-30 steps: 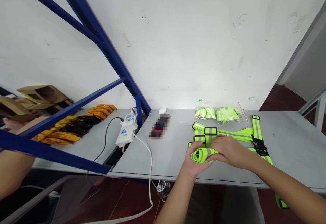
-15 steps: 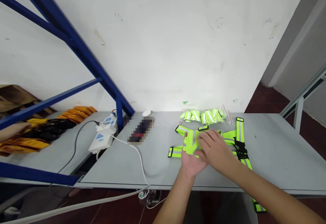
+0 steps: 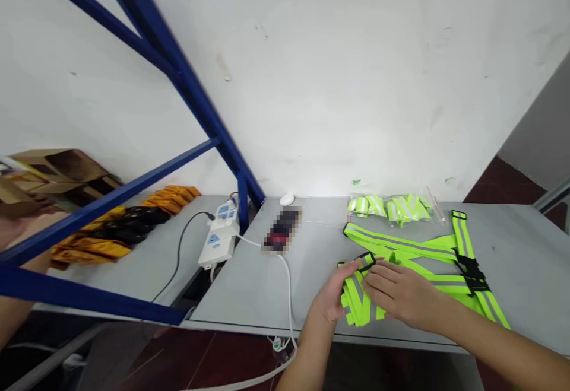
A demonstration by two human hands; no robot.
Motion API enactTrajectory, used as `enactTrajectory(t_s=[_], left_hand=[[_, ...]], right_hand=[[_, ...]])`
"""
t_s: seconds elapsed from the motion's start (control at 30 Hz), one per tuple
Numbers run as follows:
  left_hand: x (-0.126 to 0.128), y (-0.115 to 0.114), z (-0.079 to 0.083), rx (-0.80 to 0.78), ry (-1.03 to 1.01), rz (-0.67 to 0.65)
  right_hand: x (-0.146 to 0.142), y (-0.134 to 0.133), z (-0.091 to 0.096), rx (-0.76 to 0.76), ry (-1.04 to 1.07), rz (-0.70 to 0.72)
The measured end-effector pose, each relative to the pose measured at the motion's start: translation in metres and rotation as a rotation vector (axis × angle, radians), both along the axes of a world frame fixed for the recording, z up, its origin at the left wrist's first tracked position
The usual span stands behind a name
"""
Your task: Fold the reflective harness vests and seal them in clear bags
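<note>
A neon yellow-green reflective vest (image 3: 445, 248), made of straps with grey stripes, lies partly spread on the grey table. Its other part is a folded bundle (image 3: 360, 305) between my hands, close to the table's front edge. My left hand (image 3: 332, 293) is closed around the bundle's left side, with a black strap slider near the thumb. Across the top and right side of the bundle, my right hand (image 3: 403, 290) grips with its fingers pressed together; its thumb is hidden. Rightward lies the vest's black buckle (image 3: 471, 269).
Two more vests in clear plastic bags (image 3: 392, 208) lie by the wall. Left of them are a pixelated object (image 3: 282, 231), a white round thing (image 3: 287, 199) and power strips (image 3: 219, 237) with cables. Past the blue frame (image 3: 196, 97), another person's arm reaches near yellow and black packs (image 3: 133, 225).
The view has shifted left. My hands have lowered the folded bundle toward the table's front edge, and the straps behind it now show more. My right fingers have spread flatter over the fold.
</note>
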State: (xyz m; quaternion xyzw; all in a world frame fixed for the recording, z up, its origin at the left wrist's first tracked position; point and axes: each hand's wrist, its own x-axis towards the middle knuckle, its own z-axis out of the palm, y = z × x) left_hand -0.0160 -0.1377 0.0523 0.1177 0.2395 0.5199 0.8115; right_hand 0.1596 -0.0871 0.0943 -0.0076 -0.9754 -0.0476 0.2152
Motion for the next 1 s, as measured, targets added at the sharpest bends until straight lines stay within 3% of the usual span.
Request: enactTrajectory(t_s=[0.2,0.37,0.43,0.57,0.67,0.77,0.9,1.0], left_hand=[[-0.047,-0.021,0.003,-0.033,0.226,-0.011],[-0.057,-0.031,0.016,0.025,0.28,0.091],[-0.061,-0.035,0.017,0.09,0.247,0.073],[-0.069,-0.044,0.012,0.206,0.158,-0.037],[-0.071,-0.044,0.005,0.221,0.082,-0.032],[-0.064,-0.04,-0.004,0.18,-0.085,0.019],[-0.048,-0.035,-0.014,0.093,-0.311,0.302],[-0.036,-0.032,-0.018,0.042,-0.328,0.492]], right_hand=[[-0.057,0.02,0.015,-0.401,-0.273,0.078],[-0.09,0.032,0.041,-0.542,-0.41,0.13],[-0.096,0.035,0.049,-0.566,-0.4,0.143],[-0.104,0.037,0.057,-0.506,-0.396,0.124],[-0.114,0.037,0.058,-0.404,-0.43,0.092],[-0.126,0.036,0.047,-0.23,-0.321,-0.027],[-0.127,0.024,0.016,-0.052,-0.113,-0.18],[-0.114,0.006,-0.005,-0.128,-0.063,-0.202]])
